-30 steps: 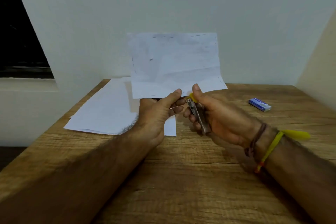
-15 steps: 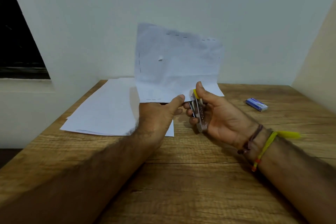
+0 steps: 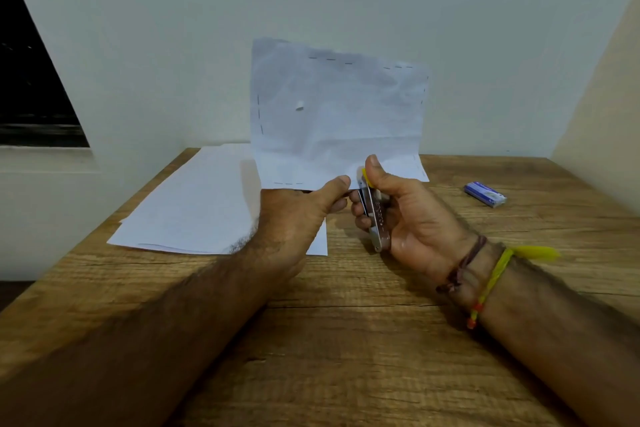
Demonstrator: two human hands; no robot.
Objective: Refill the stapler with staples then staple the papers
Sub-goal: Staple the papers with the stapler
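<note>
embossed word on stapler [image 3: 375, 215], too blurred to read

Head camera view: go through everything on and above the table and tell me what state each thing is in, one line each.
Held papers: upright, lower edge pinched by the left hand, rows of staples along the edges.
Stapler: gripped in the right hand, nose at the papers' lower edge.
Paper stack: flat on the table.
Staple box: lying on the table, apart from both hands; open or closed unclear.

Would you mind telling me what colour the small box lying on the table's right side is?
The small box is blue with a white patch, seen in the head view.
</note>
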